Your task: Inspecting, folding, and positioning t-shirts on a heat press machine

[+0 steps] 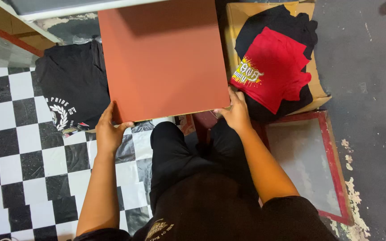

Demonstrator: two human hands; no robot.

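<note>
A flat square board (164, 56) with a plain reddish-brown top fills the upper middle of the head view. My left hand (108, 129) grips its near left corner, thumb on top. My right hand (235, 111) holds the near right corner, fingers curled under the edge. I sit with my knees in black trousers (179, 151) just below the board.
A black printed T-shirt (72, 89) lies on the black-and-white checkered floor (14, 147) at left. A cardboard box (235, 27) at right holds black shirts and a red printed shirt (275, 67). A red-framed screen (336, 169) lies on the grey floor at right.
</note>
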